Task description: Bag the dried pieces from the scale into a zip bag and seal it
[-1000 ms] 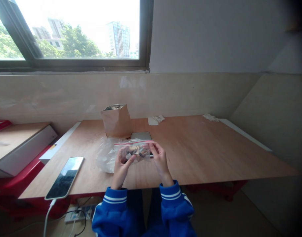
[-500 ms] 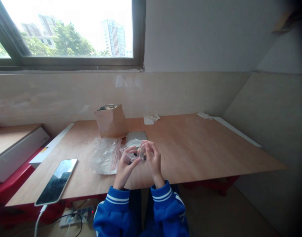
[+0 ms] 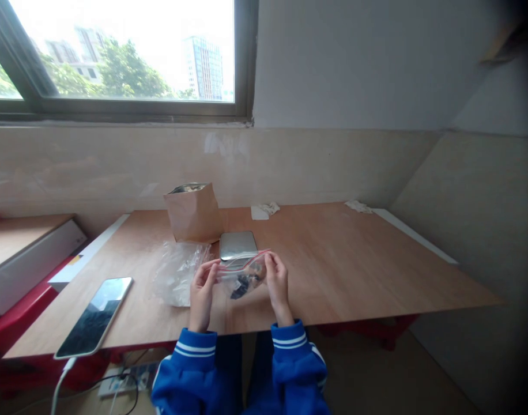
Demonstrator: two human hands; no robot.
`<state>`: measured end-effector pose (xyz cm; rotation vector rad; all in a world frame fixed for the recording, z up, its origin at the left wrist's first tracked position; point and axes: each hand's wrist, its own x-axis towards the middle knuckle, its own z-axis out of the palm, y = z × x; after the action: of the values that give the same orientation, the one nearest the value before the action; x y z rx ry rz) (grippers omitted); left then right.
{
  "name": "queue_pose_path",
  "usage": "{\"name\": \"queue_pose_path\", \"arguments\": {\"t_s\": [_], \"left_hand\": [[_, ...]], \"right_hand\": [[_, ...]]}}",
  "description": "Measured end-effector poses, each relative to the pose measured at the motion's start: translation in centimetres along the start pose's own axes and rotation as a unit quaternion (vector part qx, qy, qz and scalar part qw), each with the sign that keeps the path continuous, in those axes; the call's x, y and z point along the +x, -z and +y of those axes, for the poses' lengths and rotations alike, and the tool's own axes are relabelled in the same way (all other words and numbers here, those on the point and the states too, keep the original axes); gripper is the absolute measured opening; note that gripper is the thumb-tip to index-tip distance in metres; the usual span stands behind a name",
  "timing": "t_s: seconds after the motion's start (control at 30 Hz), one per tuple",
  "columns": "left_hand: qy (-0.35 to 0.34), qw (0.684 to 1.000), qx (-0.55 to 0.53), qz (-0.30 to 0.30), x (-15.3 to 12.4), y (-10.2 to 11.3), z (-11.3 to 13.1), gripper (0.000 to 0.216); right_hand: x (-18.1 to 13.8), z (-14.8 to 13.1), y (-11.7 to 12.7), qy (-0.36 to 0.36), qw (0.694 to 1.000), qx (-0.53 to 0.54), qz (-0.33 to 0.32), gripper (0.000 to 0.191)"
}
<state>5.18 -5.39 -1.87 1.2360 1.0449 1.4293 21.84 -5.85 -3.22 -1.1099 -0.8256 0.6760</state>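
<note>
A clear zip bag (image 3: pixel 245 275) with a red strip along its top hangs between my two hands, just above the table's near side. Dark pieces and some tan ones show through its plastic; their kind I cannot make out. My left hand (image 3: pixel 202 288) pinches the bag's upper left corner. At the upper right corner, my right hand (image 3: pixel 276 279) has its thumb and fingers closed on the plastic. Behind the bag lies a flat silver-topped device (image 3: pixel 237 242), partly covered by it. More clear plastic bags (image 3: pixel 175 276) lie flat beside my left hand.
A brown paper bag (image 3: pixel 192 214), open at the top, stands behind the plastic bags. A phone (image 3: pixel 95 317) with a white cable (image 3: pixel 60 380) lies at the table's left. Crumpled tissue (image 3: pixel 270 208) and a white card (image 3: pixel 259 212) sit near the wall.
My hands have drawn apart, and the bag's mouth has gone from gaping to stretched straight. Its contents now hang in view below the red strip.
</note>
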Motion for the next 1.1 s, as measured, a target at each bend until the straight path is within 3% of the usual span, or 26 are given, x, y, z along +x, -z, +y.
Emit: {"name": "queue_pose_path", "arguments": {"t_s": [0.1, 0.17, 0.3, 0.43, 0.57, 0.7, 1.1], "left_hand": [[-0.009, 0.999, 0.027, 0.034, 0.1, -0.2, -0.5, 0.035], [-0.009, 0.999, 0.012, 0.039, 0.1, -0.4, -0.7, 0.038], [-0.004, 1.000, -0.009, -0.022, 0.0, -0.6, -0.5, 0.039], [-0.026, 0.998, 0.028, -0.043, -0.3, -0.9, -0.1, 0.028], [-0.031, 0.999, 0.022, 0.035, -0.3, -0.8, -0.1, 0.027], [-0.030, 0.997, -0.009, 0.075, -0.1, -0.4, -0.5, 0.029], [0.011, 0.998, -0.002, 0.064, 0.6, 0.9, -1.4, 0.037]], "right_hand": [[0.1, 0.6, 0.2, -0.009, 1.000, 0.003, -0.029, 0.036], [-0.1, 0.7, 0.1, -0.002, 1.000, -0.001, -0.003, 0.037], [-0.8, 0.2, -0.4, 0.026, 0.994, -0.009, 0.102, 0.035], [-1.2, -0.3, -0.7, 0.037, 0.992, -0.010, 0.124, 0.035], [-0.9, 0.1, -0.4, 0.039, 0.994, -0.024, 0.103, 0.037], [-0.4, 0.8, 0.0, 0.022, 0.997, -0.019, 0.068, 0.041], [0.7, 1.3, 2.6, -0.033, 0.999, 0.002, -0.038, 0.035]]}}
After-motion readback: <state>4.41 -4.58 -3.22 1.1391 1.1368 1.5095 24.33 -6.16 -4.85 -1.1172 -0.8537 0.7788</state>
